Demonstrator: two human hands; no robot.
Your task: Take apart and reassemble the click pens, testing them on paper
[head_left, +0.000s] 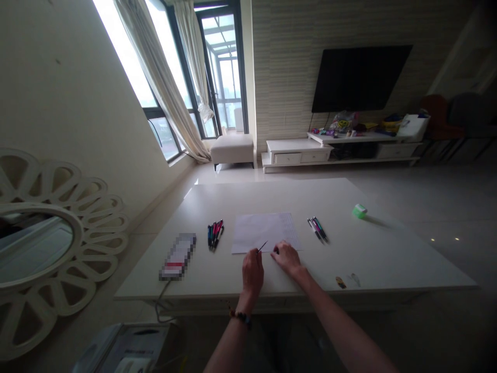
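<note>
My left hand [252, 269] is closed on a thin dark stick [262, 246], perhaps a pen refill, whose tip points up and to the right over the paper. Close by, the fingers of my right hand [286, 256] are pinched around something small and dark that is mostly hidden. Both hands are at the near edge of a white sheet of paper [260, 228] with faint print along its right side. Left of the sheet lies a bunch of several pens [215, 234]. On its right is a smaller group of pens [318, 229].
A phone-like device [177, 257], blurred out and with a cable, lies at the left of the white table [272, 194]. A green and white object [359, 211] stands at the right. A small gold and black piece [340, 282] and a clear piece [354, 279] lie near the front edge.
</note>
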